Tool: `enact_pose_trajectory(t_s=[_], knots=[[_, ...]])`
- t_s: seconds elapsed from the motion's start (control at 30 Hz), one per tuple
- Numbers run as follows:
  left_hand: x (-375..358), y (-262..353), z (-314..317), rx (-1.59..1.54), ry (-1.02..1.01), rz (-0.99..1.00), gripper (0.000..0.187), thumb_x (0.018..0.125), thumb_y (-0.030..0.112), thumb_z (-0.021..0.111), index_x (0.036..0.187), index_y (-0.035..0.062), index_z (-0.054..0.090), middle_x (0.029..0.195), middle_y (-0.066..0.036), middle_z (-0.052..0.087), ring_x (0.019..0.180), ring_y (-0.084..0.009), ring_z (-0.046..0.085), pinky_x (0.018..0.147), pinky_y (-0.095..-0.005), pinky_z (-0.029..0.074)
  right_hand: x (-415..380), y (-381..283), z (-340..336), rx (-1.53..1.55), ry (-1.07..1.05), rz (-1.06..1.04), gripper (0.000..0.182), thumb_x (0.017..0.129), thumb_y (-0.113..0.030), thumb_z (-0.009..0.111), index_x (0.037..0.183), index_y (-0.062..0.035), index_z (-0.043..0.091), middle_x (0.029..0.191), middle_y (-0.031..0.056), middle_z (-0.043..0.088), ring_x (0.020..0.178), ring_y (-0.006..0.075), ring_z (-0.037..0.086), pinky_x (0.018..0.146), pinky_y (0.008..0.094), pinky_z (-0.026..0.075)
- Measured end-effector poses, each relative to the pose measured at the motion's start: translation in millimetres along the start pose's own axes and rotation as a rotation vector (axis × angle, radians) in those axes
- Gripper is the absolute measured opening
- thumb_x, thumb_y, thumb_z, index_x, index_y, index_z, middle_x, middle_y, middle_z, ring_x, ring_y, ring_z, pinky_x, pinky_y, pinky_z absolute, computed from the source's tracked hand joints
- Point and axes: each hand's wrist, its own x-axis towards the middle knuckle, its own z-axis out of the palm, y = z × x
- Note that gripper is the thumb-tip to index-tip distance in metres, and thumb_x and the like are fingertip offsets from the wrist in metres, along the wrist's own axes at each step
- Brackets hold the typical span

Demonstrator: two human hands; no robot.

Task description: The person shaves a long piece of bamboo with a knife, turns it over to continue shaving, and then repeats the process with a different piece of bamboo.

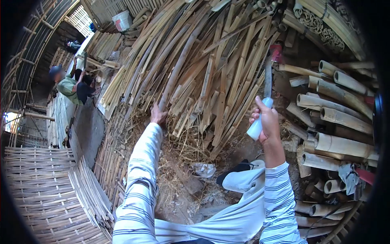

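Head view, looking down into a bamboo workshop. Our left hand point(157, 115) reaches fwd w/ fingers wrapped round the near end of a long split bamboo strip point(177, 69) that rises up and to the right through the heap of split bamboo point(203, 61); the grip is closed on the strip. Our right hand point(266, 122) is raised w/ fingers curled tight round the white handle of a long knife point(266, 87); the blade stands nearly upright, tip towards the top of the pile, just right of the heap and apart from the strip. Both arms wear striped sleeves point(140, 183).

The heap fans out from a point near the left hand, w/ dry shavings and straw point(183, 146) at its foot. Right of the knife lies a stack of round bamboo culms point(341, 118), cut ends facing us; a grey rag point(349, 175) hangs over the lower ones. Below the hands we see our light trouser leg and a dark sandal point(239, 167) on bare ground.

Lower left: woven bamboo panels point(40, 183). Upper left, well apart from us: another person point(67, 83), in a green top, bent over bamboo pieces. A white bucket point(122, 20) stands at the top edge.
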Motion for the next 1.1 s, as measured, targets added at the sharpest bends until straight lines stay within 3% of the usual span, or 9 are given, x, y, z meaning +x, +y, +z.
enact_pose_trajectory(t_s=[0.07, 0.17, 0.33, 0.57, 0.9, 1.03, 1.1], knots=[[-1.4, -10.1, 4.7, 0.023, 0.035, 0.11, 0.068, 0.068, 0.013, 0.071, 0.127, 0.0004, 0.04, 0.114, -0.025, 0.056, 0.11, -0.0411, 0.05, 0.093, -0.0449, 0.043, -2.0, 1.7, 1.2, -0.059, 0.027, -0.012, 0.023, 0.087, -0.022, 0.064, 0.079, -0.0087, 0.047, 0.063, -0.0023, 0.046, 0.049, 0.0064, 0.045, 0.042, 0.0241, 0.04], [-8.2, -5.4, 11.3, 0.1, 0.135, 0.08, 0.044, 0.075, 0.008, 0.066, 0.116, 0.0046, 0.048, 0.109, -0.022, 0.057, 0.107, -0.039, 0.052, 0.089, -0.0471, 0.045, -3.0, 2.4, 3.7, -0.064, 0.013, -0.005, 0.022, 0.088, -0.023, 0.064, 0.081, -0.0099, 0.048, 0.064, -0.0027, 0.045, 0.049, 0.005, 0.045, 0.042, 0.023, 0.04], [-22.1, 5.1, 10.5, 0.055, 0.149, 0.02, 0.035, 0.078, 0.004, 0.059, 0.112, 0.0035, 0.051, 0.104, -0.023, 0.06, 0.097, -0.0396, 0.059, 0.082, -0.0469, 0.048, 1.2, 6.1, 6.4, -0.048, 0.018, 0.01, 0.022, 0.087, -0.02, 0.064, 0.079, -0.0072, 0.049, 0.063, -0.0013, 0.048, 0.048, 0.0062, 0.047, 0.041, 0.0244, 0.042], [-56.1, 8.7, 2.5, -0.044, 0.081, -0.102, 0.035, 0.077, 0.006, 0.058, 0.112, 0.0034, 0.053, 0.101, -0.024, 0.062, 0.096, -0.0397, 0.06, 0.082, -0.045, 0.047, 3.4, 8.3, 3.6, -0.016, 0.005, 0.023, 0.022, 0.088, -0.019, 0.064, 0.078, -0.0074, 0.048, 0.063, -0.001, 0.048, 0.048, 0.0067, 0.047, 0.042, 0.0249, 0.042], [-143.7, -57.1, -3.7, 0.007, -0.029, -0.251, 0.031, 0.08, 0.011, 0.053, 0.109, 0.003, 0.053, 0.098, -0.026, 0.063, 0.096, -0.0413, 0.06, 0.081, -0.0468, 0.046, -3.9, 1.4, -0.9, 0.035, -0.015, 0.031, 0.021, 0.089, -0.019, 0.062, 0.079, -0.0077, 0.049, 0.063, -0.0022, 0.047, 0.049, 0.0064, 0.046, 0.043, 0.0252, 0.042], [-181.5, -65.2, -16.3, 0.017, 0.057, -0.059, 0.031, 0.079, 0.009, 0.053, 0.109, 0.0052, 0.054, 0.098, -0.024, 0.063, 0.093, -0.0402, 0.061, 0.078, -0.0476, 0.047, -8.1, 0.9, -2.4, 0.03, -0.022, 0.032, 0.019, 0.089, -0.019, 0.063, 0.08, -0.0074, 0.05, 0.063, -0.0025, 0.046, 0.049, 0.0062, 0.046, 0.042, 0.025, 0.042], [-194.5, -70.4, -19.0, 0.052, 0.009, -0.101, 0.03, 0.079, 0.01, 0.054, 0.109, 0.0049, 0.053, 0.097, -0.025, 0.063, 0.093, -0.0406, 0.061, 0.077, -0.0474, 0.047, -8.0, 4.1, -6.0, 0.048, -0.03, 0.042, 0.019, 0.088, -0.019, 0.063, 0.081, -0.0074, 0.05, 0.063, -0.0026, 0.046, 0.049, 0.0062, 0.046, 0.043, 0.0248, 0.041]])
